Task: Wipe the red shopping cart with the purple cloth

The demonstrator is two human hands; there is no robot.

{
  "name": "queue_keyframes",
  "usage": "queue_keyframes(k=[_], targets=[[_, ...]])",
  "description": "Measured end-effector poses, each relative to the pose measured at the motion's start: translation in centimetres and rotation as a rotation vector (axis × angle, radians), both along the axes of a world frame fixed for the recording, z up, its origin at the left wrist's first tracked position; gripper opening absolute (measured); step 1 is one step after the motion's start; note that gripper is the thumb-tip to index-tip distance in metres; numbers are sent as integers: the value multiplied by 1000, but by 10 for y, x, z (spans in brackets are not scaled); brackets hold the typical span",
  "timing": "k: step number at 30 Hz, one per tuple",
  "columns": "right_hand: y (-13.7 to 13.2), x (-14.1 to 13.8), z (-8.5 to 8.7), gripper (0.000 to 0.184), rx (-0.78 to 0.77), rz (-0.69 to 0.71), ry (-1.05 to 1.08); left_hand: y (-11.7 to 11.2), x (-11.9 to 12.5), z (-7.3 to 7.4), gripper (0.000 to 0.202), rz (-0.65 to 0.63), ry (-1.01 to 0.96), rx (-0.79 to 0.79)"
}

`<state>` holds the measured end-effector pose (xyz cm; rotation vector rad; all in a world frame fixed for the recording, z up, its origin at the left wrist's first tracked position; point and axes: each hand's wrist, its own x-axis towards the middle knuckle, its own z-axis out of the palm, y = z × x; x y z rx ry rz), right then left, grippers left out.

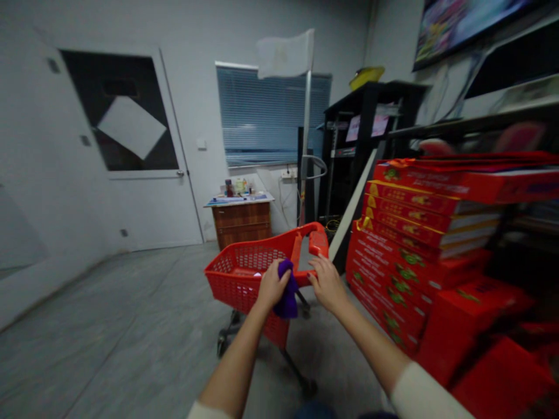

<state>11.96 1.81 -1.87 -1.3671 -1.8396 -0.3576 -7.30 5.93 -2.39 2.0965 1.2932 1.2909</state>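
Observation:
A small red shopping cart [240, 291] with a perforated plastic basket stands in front of me on dark wheels. My left hand [273, 283] is closed on a purple cloth [286, 297], which hangs down beside the cart's near rim. On the red handle end of the cart rests my right hand [325, 280], its fingers bent over the handle and touching it. The handle's upright part rises just beyond that hand. My left palm and the parts of the cart behind my hands are hidden.
Stacked red boxes [393, 273] crowd the right side. Behind the cart are a wooden cabinet [242, 224] bearing small bottles, a pole with a white flag [286, 55] and a black rack [371, 110]. A white door [152, 209] is at the left; grey floor [131, 326] lies before it.

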Motion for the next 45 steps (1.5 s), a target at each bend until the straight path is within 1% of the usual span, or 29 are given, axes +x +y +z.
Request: queue_keyframes(k=[2,3,5,7,9,10,12,14,16,17,19,21,23,24,26,28,30,33,35,37,38,40,42,44,45], targets=[[1,-3,-1,35,9,-13,7,3,-10,-6,26,91,-19,-15],[1,-6,-2,35,16,-27,11,3,-11,-7,26,141,-22,-13],[0,-13,-3,35,25,-67,17,-2,-5,-6,26,199,-10,9],[-3,-20,-1,36,18,-106,13,-9,7,0,28,176,14,51],[-6,-22,3,36,-14,-103,-16,-15,17,5,30,89,22,91],[-7,-20,6,36,-36,-83,-39,-16,17,7,30,43,16,103],[-8,-12,10,37,-80,-37,-71,-13,10,7,30,-13,-2,91],[-5,-2,11,39,-99,-21,-64,-8,-5,4,27,-10,-14,44],[0,3,6,43,-97,-35,-22,-3,-18,3,26,45,-13,-4],[2,4,1,45,-95,-44,7,-2,-21,3,26,79,-7,-21],[7,0,-8,48,-85,-64,71,-5,-16,7,26,112,17,-20],[10,-5,-16,49,-68,-80,120,-13,-1,13,27,66,48,28],[11,-9,-21,49,-54,-83,141,-20,13,19,30,-35,61,94],[11,-9,-21,48,-50,-83,144,-23,18,21,31,-77,57,117],[10,-7,-21,48,-40,-80,138,-24,19,21,31,-120,40,124],[8,-4,-20,48,-22,-79,118,-20,12,18,30,-107,16,96],[7,-4,-20,48,4,-90,103,-16,3,14,29,-53,-5,62],[5,-15,-23,46,35,-125,113,-17,4,13,26,37,-15,46],[2,-27,-24,46,45,-160,123,-23,10,16,27,30,-15,76],[0,-36,-21,45,36,-187,111,-28,13,18,29,-29,-31,109],[-1,-37,-18,45,21,-184,89,-28,12,18,29,-60,-43,111],[-1,-33,-8,46,-26,-140,17,-25,0,15,29,-90,-71,89],[3,-21,2,46,-76,-80,-70,-16,-19,10,30,-78,-91,50],[10,-8,9,45,-93,-87,-114,-6,-36,7,30,-43,-109,20],[14,-4,10,43,-97,-85,-138,-4,-41,7,30,-22,-116,9]])
